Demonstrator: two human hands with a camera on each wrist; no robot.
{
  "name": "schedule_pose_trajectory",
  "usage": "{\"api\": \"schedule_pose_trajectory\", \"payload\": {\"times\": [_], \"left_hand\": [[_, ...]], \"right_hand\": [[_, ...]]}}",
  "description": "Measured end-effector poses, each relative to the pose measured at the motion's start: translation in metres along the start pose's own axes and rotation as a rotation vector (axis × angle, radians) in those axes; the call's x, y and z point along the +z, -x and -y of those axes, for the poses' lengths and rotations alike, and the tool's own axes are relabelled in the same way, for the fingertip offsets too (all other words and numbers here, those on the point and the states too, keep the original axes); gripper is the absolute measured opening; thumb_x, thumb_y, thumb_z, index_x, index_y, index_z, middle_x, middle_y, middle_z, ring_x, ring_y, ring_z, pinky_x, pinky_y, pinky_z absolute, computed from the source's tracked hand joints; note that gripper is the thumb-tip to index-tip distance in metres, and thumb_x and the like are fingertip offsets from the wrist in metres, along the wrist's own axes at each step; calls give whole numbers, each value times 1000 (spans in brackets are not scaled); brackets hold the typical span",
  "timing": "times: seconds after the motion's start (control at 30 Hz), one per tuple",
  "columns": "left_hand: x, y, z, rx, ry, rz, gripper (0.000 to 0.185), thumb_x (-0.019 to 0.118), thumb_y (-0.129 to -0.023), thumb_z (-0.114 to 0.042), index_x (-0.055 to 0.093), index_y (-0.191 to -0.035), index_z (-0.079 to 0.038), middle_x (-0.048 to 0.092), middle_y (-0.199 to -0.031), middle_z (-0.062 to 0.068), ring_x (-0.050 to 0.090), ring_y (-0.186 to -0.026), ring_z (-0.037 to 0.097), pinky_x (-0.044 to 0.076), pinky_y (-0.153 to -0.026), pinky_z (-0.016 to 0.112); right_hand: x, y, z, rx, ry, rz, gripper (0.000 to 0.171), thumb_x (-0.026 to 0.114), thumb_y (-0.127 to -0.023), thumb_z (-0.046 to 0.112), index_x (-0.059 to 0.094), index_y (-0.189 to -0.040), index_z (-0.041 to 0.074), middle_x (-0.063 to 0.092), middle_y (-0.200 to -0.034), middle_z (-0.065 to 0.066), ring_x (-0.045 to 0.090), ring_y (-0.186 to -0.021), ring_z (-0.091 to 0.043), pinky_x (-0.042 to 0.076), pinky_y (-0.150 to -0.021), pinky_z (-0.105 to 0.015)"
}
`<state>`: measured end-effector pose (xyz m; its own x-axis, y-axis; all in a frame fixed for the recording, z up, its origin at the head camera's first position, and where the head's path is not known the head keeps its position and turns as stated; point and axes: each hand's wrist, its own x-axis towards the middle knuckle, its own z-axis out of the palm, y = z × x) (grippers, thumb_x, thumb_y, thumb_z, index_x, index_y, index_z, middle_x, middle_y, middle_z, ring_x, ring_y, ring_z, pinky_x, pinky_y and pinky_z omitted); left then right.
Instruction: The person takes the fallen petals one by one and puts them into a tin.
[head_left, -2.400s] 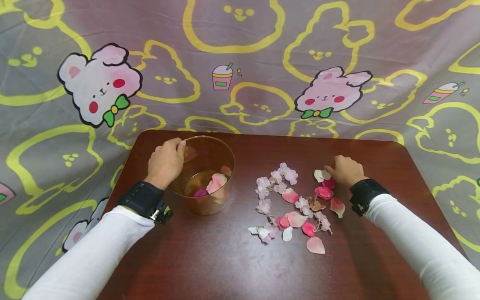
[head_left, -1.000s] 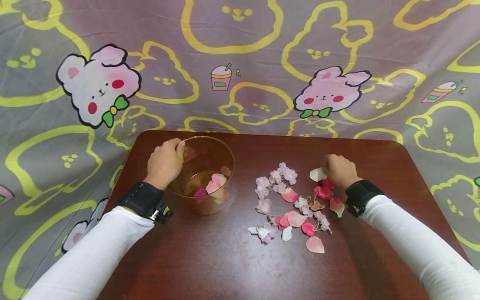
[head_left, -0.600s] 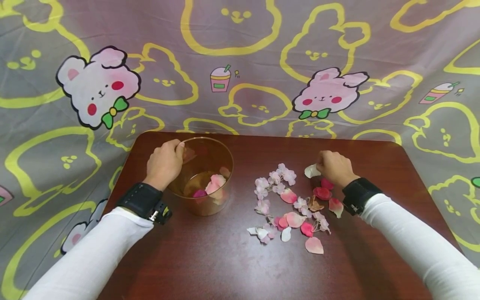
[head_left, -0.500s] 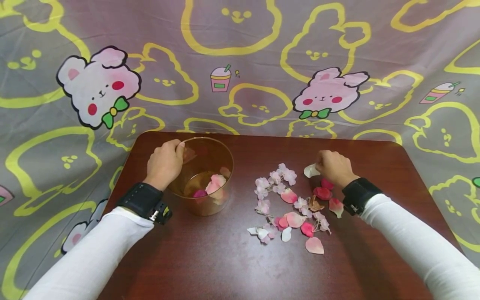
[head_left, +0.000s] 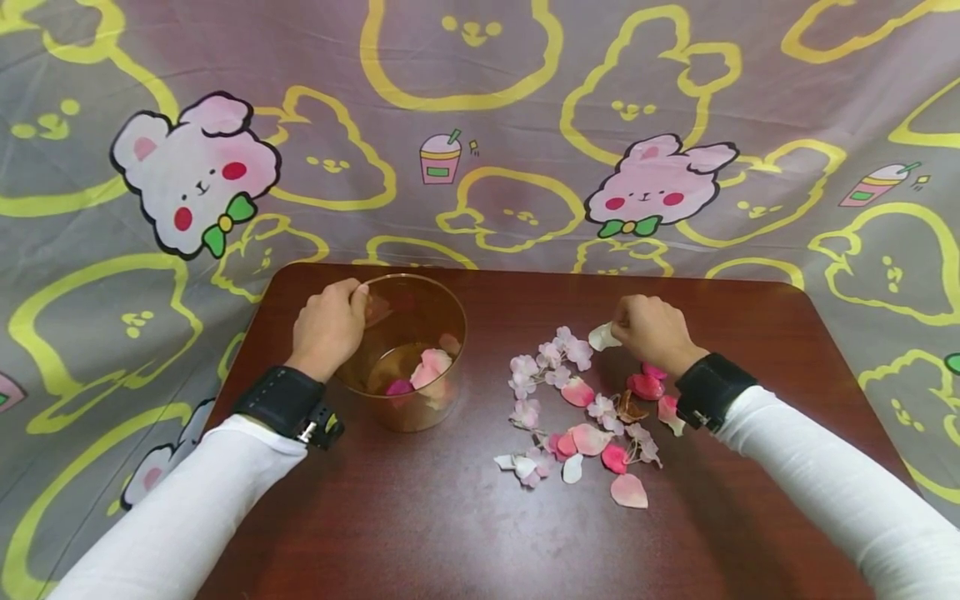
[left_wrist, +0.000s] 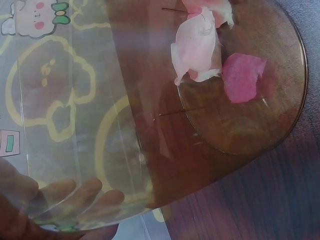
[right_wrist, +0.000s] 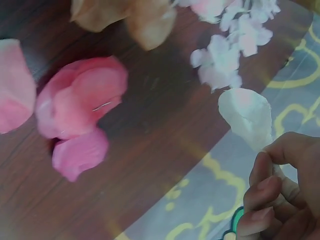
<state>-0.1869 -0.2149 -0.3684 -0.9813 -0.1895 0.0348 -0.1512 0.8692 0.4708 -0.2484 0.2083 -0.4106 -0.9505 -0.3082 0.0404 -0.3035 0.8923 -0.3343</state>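
My left hand (head_left: pixel 328 329) grips the rim of a clear amber bucket (head_left: pixel 408 417) at the left of the table; its fingers show through the wall in the left wrist view. Inside lie pink petals (left_wrist: pixel 195 47) and a magenta petal (left_wrist: pixel 244 77). My right hand (head_left: pixel 656 332) pinches a white petal (right_wrist: pixel 245 112) between thumb and forefinger, above the table. Below that hand are a red-pink petal cluster (right_wrist: pixel 85 95) and a smaller magenta petal (right_wrist: pixel 80 152).
Pale pink blossom sprigs (head_left: pixel 551 358), a brown dried-looking petal (head_left: pixel 630 408), pink petals (head_left: pixel 588 437) and a white petal (head_left: pixel 572 468) lie scattered right of the bucket. A patterned cloth (head_left: pixel 517 150) hangs behind the brown table (head_left: pixel 420 517).
My right hand has moved left and slightly away from me, carrying the white petal off the petal cluster. The left hand and bucket stay in place.
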Motion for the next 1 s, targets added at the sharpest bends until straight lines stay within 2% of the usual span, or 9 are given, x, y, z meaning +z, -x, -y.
{"api": "schedule_pose_trajectory", "payload": {"times": [0.2,0.43,0.6,0.83,1.0], "left_hand": [[0,0,0,5,7,-5,34,39,-109,-30,62,-97,-8,69,-101,23,65,-103,53,47,-77,63],[0,-1,1,7,14,-5,34,39,-109,-30,62,-98,-8,69,-102,23,65,-104,53,46,-78,63],[0,0,1,4,17,-6,34,39,-109,-31,63,-99,-9,69,-103,23,64,-105,53,46,-78,63],[-1,0,1,3,16,3,35,38,-109,-32,63,-101,-9,69,-107,24,64,-106,54,46,-79,64],[0,-1,1,-1,12,9,36,37,-109,-33,63,-101,-9,69,-106,23,64,-106,53,46,-79,63]], "right_hand": [[-1,-1,18,-25,-14,3,12,64,-87,13,71,-89,4,62,-72,-6,54,-64,-20,38,-52,-30],[-2,3,42,-54,-27,-2,11,67,-89,15,72,-92,5,67,-76,-6,58,-67,-21,43,-57,-31],[-2,7,57,-106,-25,2,10,69,-90,16,72,-92,6,70,-78,-6,60,-67,-19,46,-57,-30],[-1,10,73,-183,-33,-37,11,70,-89,16,73,-93,6,73,-81,-6,65,-70,-19,49,-58,-31],[-4,12,85,-223,-49,-51,9,68,-91,16,72,-93,8,73,-81,-4,63,-67,-16,45,-54,-29]]}}
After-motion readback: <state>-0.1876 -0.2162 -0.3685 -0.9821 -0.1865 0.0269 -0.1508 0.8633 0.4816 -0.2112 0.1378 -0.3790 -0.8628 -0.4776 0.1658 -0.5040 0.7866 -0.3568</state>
